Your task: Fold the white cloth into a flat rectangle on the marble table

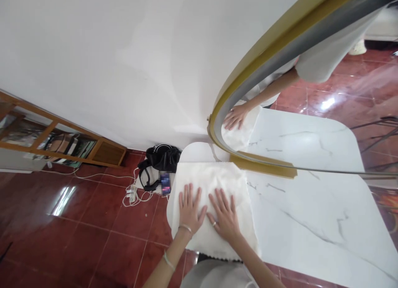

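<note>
A white cloth [214, 176] with a ragged edge lies spread over the left end of a white marble-patterned table [298, 221]. Flat on its left part rests my left hand [190, 211], fingers spread, two bracelets around the wrist and forearm. My right hand [225, 217], with a ring on one finger, also presses flat on the cloth, its thumb close to the left thumb. Small wrinkles show in the cloth beyond the fingertips. Neither hand grips anything.
A large gold-framed mirror [239, 93] stands on a gold base [264, 165] at the table's back, reflecting an arm and the table. On the red tiled floor [124, 221] lie a black bag [161, 159], cables [132, 196] and a lit screen [165, 184]. A wooden cabinet [108, 153] stands left.
</note>
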A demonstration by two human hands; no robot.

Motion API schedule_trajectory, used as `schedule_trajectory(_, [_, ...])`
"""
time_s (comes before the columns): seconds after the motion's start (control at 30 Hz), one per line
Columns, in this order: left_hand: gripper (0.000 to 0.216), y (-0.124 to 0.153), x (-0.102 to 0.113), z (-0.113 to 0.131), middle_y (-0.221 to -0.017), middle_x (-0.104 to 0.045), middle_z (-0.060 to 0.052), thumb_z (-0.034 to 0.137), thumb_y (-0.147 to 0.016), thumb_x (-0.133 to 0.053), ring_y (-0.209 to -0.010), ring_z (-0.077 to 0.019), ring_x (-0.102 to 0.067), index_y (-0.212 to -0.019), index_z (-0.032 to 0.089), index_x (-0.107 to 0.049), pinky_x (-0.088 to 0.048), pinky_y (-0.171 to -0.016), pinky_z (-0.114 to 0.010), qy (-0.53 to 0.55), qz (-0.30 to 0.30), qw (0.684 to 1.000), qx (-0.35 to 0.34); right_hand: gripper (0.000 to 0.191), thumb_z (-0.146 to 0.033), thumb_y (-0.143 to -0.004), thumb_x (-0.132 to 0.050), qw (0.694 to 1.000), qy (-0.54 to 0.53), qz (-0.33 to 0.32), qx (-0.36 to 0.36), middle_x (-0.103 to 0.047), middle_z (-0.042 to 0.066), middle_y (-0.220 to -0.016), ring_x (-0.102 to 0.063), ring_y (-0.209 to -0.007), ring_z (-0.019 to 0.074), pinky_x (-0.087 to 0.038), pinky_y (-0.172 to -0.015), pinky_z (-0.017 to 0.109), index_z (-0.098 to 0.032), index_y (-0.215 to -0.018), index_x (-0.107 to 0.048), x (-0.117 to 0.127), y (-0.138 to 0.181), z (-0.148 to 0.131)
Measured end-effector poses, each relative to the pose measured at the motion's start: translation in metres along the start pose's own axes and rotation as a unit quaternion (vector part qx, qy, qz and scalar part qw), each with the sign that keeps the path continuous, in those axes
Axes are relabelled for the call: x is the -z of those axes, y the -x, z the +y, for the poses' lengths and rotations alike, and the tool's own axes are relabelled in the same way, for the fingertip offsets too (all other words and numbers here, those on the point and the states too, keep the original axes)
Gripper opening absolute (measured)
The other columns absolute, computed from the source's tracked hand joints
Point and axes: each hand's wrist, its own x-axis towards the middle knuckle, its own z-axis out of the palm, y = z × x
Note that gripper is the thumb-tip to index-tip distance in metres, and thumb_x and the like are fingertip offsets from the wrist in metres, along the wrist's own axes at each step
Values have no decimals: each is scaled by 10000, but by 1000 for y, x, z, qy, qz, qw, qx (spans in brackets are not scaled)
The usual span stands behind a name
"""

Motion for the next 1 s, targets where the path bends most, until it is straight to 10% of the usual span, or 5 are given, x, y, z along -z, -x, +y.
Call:
schedule_trajectory(0.27, [588,-106,-1,-32,-1579,-179,-80,450,-910,-474,-1456,-273,-129,-1454,273,-338,-171,-1165,-485,22,-18,999,-22,596,-433,-946,-414,998,-17,44,-42,-224,158,-1550,-103,-1446,326,-174,-1110,609,-182,-1472,-289,-16,-84,26])
schedule_trajectory(0.47, [549,-38,3,-63,-1564,-204,-141,403,-958,-373,-1451,-281,-148,-1454,169,-340,-246,-1143,-475,0,11,997,79,354,-236,-956,-401,993,-80,36,74,-550,103,-1328,-391,-1313,232,-249,-1130,492,-207,-1274,-554,-32,-75,-30])
schedule_trajectory(0.57, [536,15,2,-63,-1568,-180,-143,346,-971,-328,-1453,-292,-119,-1471,154,-301,-246,-1143,-491,-10,32,995,98,501,-427,-927,-453,986,-91,7,141,-448,113,-1438,-310,-1363,281,-200,-1142,528,-185,-1365,-469,-26,-39,-53])
schedule_trajectory(0.77, [592,56,-6,-22,-1582,-109,-117,251,-950,-367,-1452,-293,-121,-1505,196,-172,-220,-1150,-518,-12,65,994,90,774,-585,-912,-368,977,-87,-80,177,-136,100,-1577,-89,-1448,309,14,-1133,610,-190,-1519,-96,-5,25,-38])
schedule_trajectory(1.0, [607,-9,-27,77,-1582,-119,-111,260,-933,-400,-1457,-276,-97,-1501,192,-198,-234,-1158,-497,48,14,998,-33,722,-526,-925,-404,999,7,-30,38,-241,93,-1550,-189,-1432,295,-37,-1141,576,-225,-1515,-117,16,68,46])
